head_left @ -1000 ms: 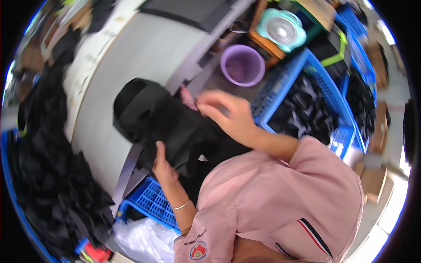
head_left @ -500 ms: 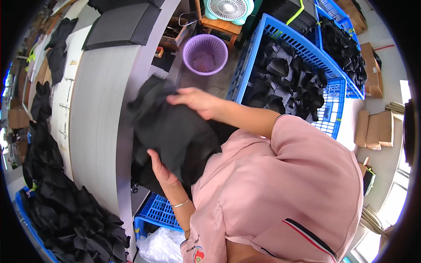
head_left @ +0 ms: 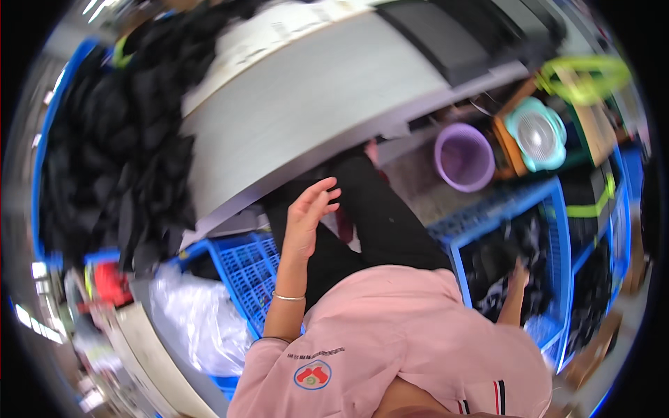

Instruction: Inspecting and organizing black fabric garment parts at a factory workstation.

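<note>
My left hand, with a bracelet on its wrist, is raised above my lap. Its fingers are loosely bent and apart, with nothing in them. Black trousers show beneath it. My right hand reaches down into the blue crate at my right, among black cut pieces piled inside. Blur hides its fingers, so whether it grips or has let go of a piece does not show.
A grey worktable crosses ahead, with black sheets on its far right. A purple basket and a turquoise fan stand right of my legs. Black pieces heap at left, above a clear plastic bag.
The black fabric piece that both hands held has left my left hand. My right hand has swung out to the right crate. The whole view has turned.
</note>
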The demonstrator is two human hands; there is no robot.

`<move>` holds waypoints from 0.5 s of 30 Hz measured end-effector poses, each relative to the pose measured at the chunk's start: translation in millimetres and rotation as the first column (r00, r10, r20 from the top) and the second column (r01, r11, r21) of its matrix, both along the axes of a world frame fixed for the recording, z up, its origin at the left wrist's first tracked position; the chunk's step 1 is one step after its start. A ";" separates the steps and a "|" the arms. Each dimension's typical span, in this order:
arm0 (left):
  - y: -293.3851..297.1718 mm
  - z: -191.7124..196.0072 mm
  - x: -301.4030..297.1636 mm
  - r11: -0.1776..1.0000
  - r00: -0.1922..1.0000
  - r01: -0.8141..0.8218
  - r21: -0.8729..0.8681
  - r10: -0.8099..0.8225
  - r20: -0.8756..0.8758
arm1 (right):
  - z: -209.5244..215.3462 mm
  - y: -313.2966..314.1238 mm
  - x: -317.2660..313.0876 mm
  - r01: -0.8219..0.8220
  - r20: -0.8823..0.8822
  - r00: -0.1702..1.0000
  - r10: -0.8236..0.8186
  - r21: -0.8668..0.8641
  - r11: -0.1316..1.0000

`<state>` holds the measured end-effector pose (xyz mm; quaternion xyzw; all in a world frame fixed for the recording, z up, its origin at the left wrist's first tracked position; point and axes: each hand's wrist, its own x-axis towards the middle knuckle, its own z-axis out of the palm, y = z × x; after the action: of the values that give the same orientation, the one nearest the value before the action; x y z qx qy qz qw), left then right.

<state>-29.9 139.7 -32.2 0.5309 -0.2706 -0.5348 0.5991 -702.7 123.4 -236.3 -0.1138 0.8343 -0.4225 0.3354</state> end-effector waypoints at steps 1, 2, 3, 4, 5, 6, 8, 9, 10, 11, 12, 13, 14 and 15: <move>3.4 4.6 10.2 0.996 0.997 -0.073 -0.050 0.074 0.023 | -18.4 -1.6 2.8 0.073 -0.064 0.995 -0.073 -0.009 0.997; 6.4 10.2 22.8 0.987 0.980 -0.154 -0.053 0.159 0.121 | -21.6 -8.8 0.5 0.060 0.031 0.997 -0.066 0.161 0.985; 8.3 15.8 35.0 0.970 0.951 -0.212 -0.115 0.232 0.205 | -31.4 -23.1 15.9 0.061 -0.090 0.995 -0.045 0.190 0.980; 7.8 21.9 48.0 0.928 0.874 -0.330 -0.171 0.369 0.315 | -33.5 -37.8 36.9 -0.058 -0.123 0.990 0.076 0.141 0.988; 8.7 29.5 63.9 0.884 0.729 -0.383 -0.269 0.468 0.500 | -29.3 -56.0 62.5 -0.132 -0.221 0.963 0.152 0.102 0.986; 8.8 37.7 81.4 0.856 0.526 -0.418 -0.305 0.501 0.687 | -19.8 -76.8 93.1 -0.219 -0.207 0.956 0.207 -0.037 0.975; 5.4 53.5 117.6 0.806 0.059 -0.422 -0.415 0.481 0.875 | 14.7 -114.7 159.7 -0.438 -0.261 0.886 0.384 -0.196 0.877; 4.3 60.3 133.7 0.785 -0.150 -0.406 -0.469 0.449 0.881 | 37.4 -130.8 194.0 -0.553 -0.294 0.823 0.486 -0.225 0.802; 5.6 65.4 146.1 0.712 -0.248 -0.416 -0.566 0.510 0.824 | 60.6 -142.6 228.5 -0.649 -0.336 0.758 0.559 -0.299 0.700; 8.5 69.7 157.2 0.634 -0.326 -0.437 -0.638 0.549 0.769 | 83.4 -151.3 262.2 -0.720 -0.367 0.692 0.622 -0.411 0.559; 13.4 73.6 167.7 0.540 -0.459 -0.448 -0.712 0.545 0.702 | 104.6 -155.7 294.7 -0.719 -0.347 0.690 0.635 -0.429 0.547; 18.4 75.2 175.4 0.463 -0.537 -0.465 -0.755 0.530 0.656 | 123.8 -157.3 325.0 -0.723 -0.329 0.672 0.664 -0.487 0.490; 22.8 76.1 183.5 0.432 -0.557 -0.502 -0.749 0.501 0.662 | 141.3 -157.4 352.9 -0.723 -0.317 0.656 0.685 -0.523 0.450; 27.0 76.4 191.7 0.403 -0.594 -0.533 -0.744 0.448 0.668 | 156.4 -154.4 378.0 -0.749 -0.333 0.602 0.726 -0.550 0.369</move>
<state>161.8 166.7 44.1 0.7824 -0.2391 0.4534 0.3537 -324.7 -31.0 -79.9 -0.5878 0.5006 -0.4832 0.4128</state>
